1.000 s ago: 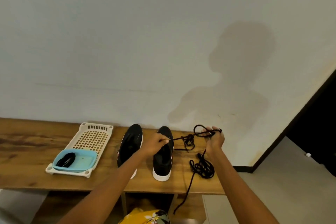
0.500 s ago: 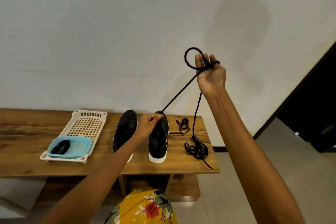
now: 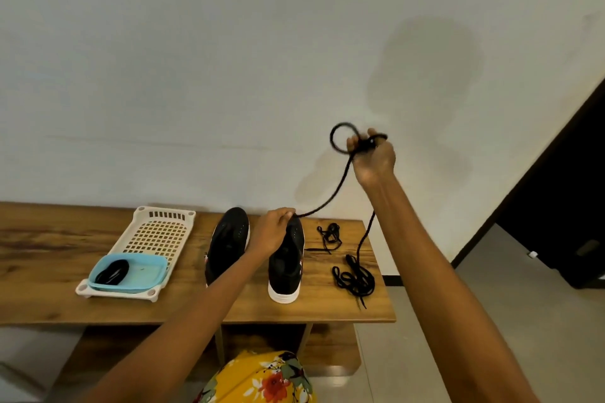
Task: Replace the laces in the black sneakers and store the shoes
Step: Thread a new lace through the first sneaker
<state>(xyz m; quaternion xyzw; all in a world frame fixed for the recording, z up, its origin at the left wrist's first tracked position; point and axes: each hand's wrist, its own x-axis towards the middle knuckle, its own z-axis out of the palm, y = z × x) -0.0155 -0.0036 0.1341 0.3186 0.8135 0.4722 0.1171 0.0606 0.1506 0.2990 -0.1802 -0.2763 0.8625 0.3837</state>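
Two black sneakers with white soles stand side by side on the wooden bench: the left sneaker (image 3: pixel 227 244) and the right sneaker (image 3: pixel 285 267). My left hand (image 3: pixel 273 232) pinches one end of a black lace (image 3: pixel 340 178) over the right sneaker's toe. My right hand (image 3: pixel 373 157) is raised above the bench and grips the same lace, which loops past my fingers. The rest of that lace hangs down into a tangled pile (image 3: pixel 353 278) on the bench. A second, thinner black lace (image 3: pixel 329 235) lies near the wall.
A cream perforated tray (image 3: pixel 160 232) sits left of the shoes, with a blue dish (image 3: pixel 144 276) holding a coiled black lace (image 3: pixel 113 271). The wooden bench (image 3: pixel 49 249) ends at the right near a dark doorway (image 3: pixel 556 206). A lower shelf (image 3: pixel 330 350) lies beneath.
My right hand rose high with the lace, then came partway down, leaving the lace slack and curved. My left hand stayed pinching the lace end at the right sneaker.
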